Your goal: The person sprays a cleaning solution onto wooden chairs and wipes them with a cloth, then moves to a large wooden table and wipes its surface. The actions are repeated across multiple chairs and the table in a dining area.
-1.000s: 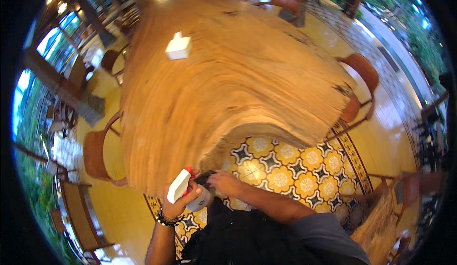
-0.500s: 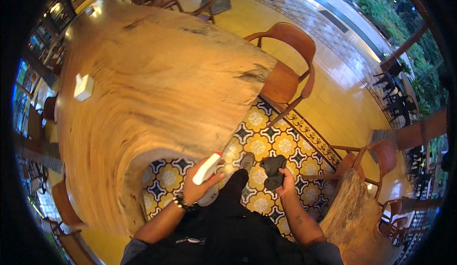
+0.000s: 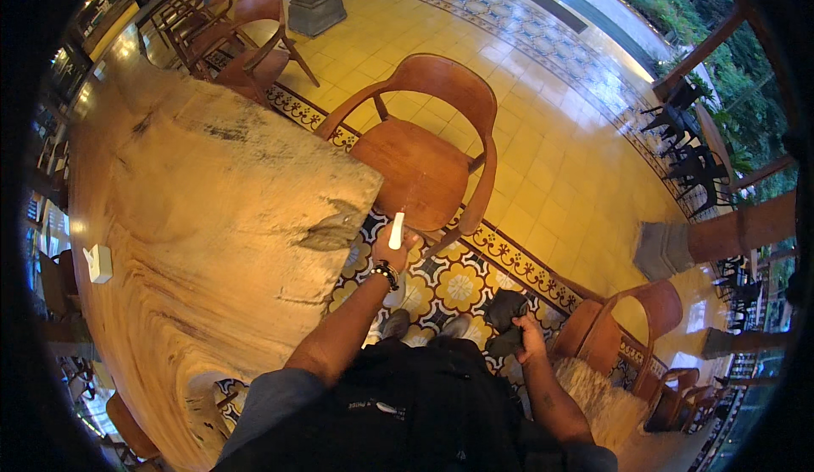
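Observation:
My left hand (image 3: 389, 252) is wrapped round a spray bottle with a white trigger head (image 3: 396, 230), held at the near edge of a wooden armchair's seat (image 3: 414, 171). Faint droplets show over the seat just beyond the nozzle. Most of the bottle's body is hidden under my hand. Down to the right, my right hand (image 3: 532, 338) grips a bunched dark cloth (image 3: 506, 311) above the patterned tiles, apart from the chair.
A large wooden slab table (image 3: 220, 209) fills the left, with a white tissue box (image 3: 99, 263) on it. More wooden chairs (image 3: 254, 61) line its far end. Another armchair (image 3: 606, 324) and a rough wood piece (image 3: 598, 396) stand at the lower right. Stone-based pillars (image 3: 315, 6) rise behind.
The view has shifted toward the armchair, which now sits nearer the middle. My left hand has reached forward with the spray bottle to the seat. The cloth stays in my right hand.

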A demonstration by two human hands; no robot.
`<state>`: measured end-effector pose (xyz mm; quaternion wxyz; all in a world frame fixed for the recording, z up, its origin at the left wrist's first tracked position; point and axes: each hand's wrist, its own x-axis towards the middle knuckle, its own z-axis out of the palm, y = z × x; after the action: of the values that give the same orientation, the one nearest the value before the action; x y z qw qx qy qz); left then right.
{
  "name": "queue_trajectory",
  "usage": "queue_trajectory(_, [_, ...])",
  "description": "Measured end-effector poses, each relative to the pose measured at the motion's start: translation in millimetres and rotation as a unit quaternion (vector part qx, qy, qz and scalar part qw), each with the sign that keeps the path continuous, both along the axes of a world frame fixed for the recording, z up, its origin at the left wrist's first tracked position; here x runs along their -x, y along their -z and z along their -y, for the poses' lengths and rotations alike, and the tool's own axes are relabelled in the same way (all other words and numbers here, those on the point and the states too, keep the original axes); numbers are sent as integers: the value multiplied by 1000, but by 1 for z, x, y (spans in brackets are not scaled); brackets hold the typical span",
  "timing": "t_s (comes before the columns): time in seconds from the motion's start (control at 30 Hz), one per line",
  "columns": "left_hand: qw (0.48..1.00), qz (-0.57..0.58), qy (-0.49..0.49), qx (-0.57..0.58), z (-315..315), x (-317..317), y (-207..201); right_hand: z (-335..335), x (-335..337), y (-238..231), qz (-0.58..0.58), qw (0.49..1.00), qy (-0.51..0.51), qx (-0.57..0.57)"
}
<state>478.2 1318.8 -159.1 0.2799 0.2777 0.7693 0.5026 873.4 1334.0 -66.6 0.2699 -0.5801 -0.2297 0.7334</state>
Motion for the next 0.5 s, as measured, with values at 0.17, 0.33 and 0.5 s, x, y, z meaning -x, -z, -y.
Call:
queue_trajectory(0.17, [971, 117, -119, -168, -67, 8, 45, -118, -6, 4, 0, 1000, -21, 4])
queue_trajectory(0.33, [980, -63, -189, -19, -113, 25, 70, -263, -14, 11, -36, 996, -77, -20])
queue_trajectory(0.5, [971, 42, -226, 69, -168, 27, 41, -409, -29, -16, -52, 984, -164, -43])
